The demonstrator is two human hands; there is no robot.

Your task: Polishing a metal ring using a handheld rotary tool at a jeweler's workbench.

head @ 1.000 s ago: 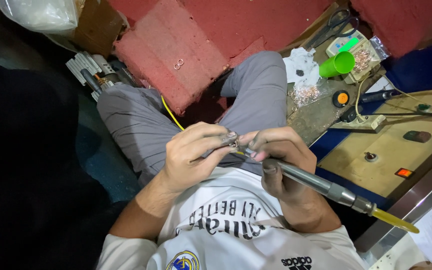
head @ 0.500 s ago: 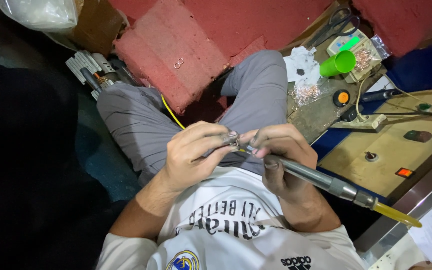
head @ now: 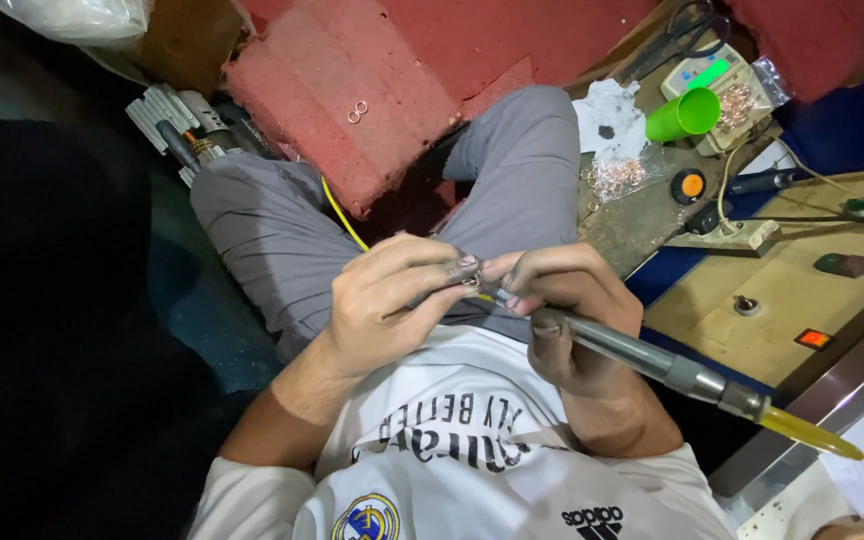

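Left hand [head: 382,300] pinching a small metal ring [head: 472,281] over the grey-trousered lap [head: 372,215], right hand [head: 562,310] just right of the ring, closed around a metal torch handle [head: 642,355], green cup [head: 684,114] on the workbench [head: 802,290] further right

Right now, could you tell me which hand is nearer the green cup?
Right. The right hand sits below-left of the green cup, gripping a metal tool; the left hand lies farther left.

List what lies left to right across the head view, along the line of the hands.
left hand → small metal piece pinched at the fingertips → right hand → metal handpiece → yellow tube
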